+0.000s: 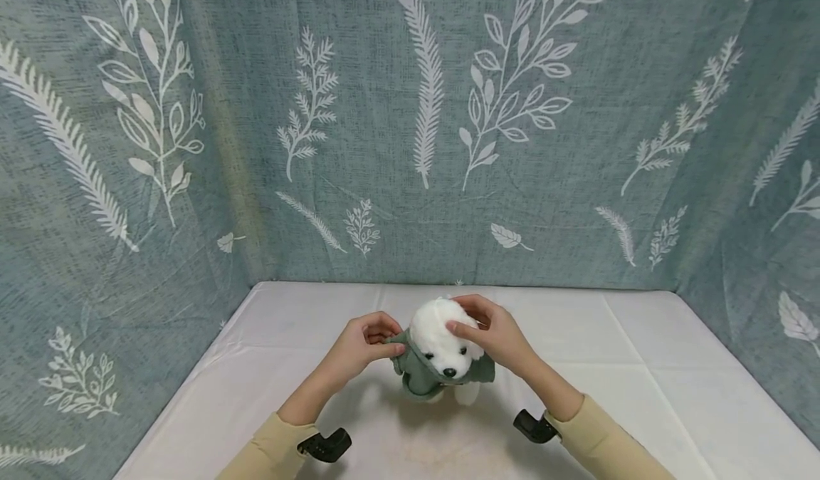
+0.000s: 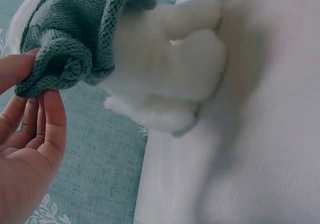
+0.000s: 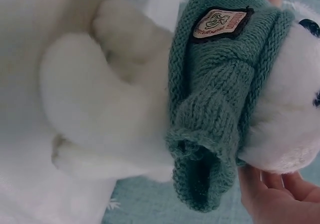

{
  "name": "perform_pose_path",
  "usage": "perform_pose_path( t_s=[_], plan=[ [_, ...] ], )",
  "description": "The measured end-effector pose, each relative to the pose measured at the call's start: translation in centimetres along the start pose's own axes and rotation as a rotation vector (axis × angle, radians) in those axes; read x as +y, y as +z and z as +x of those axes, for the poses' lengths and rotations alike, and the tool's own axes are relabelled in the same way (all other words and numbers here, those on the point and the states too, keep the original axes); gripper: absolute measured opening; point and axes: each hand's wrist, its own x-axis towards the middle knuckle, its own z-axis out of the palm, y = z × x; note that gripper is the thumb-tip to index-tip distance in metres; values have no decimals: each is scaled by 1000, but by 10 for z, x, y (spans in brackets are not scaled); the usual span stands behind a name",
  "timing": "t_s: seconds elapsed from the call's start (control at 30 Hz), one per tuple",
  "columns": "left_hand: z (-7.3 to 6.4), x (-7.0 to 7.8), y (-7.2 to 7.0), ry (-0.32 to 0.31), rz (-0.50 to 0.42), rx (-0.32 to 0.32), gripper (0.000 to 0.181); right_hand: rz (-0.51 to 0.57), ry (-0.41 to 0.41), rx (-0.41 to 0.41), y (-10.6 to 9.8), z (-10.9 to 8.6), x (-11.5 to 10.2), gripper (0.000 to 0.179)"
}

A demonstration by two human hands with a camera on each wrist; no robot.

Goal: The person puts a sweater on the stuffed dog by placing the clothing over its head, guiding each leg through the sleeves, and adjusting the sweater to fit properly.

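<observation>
A white plush dog [image 1: 438, 325] stands on the white table, its dark eyes and nose facing the head camera. Around its neck and upper body sits a green knitted sweater [image 1: 419, 374], with a stitched label patch [image 3: 220, 25] visible in the right wrist view. My left hand [image 1: 360, 346] pinches the rolled cuff of one sleeve [image 2: 62, 61] between thumb and fingers. My right hand [image 1: 501, 336] holds the dog's head, thumb on the forehead and fingers behind. The other sleeve [image 3: 212, 104] hangs out with its cuff gaping; no paw shows in it.
A white cloth covers the table [image 1: 288, 337]. Blue-grey curtains [image 1: 371, 110] with white leaf prints enclose the back and both sides. Black wrist camera mounts [image 1: 328, 444] sit on both forearms, close above the tabletop.
</observation>
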Motion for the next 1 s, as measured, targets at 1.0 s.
perform_pose_path(
  t_s=[1.0],
  plan=[
    [7,-25,11,-34,98,-55,22,-68,-15,9,-3,-4,0,42]
  ],
)
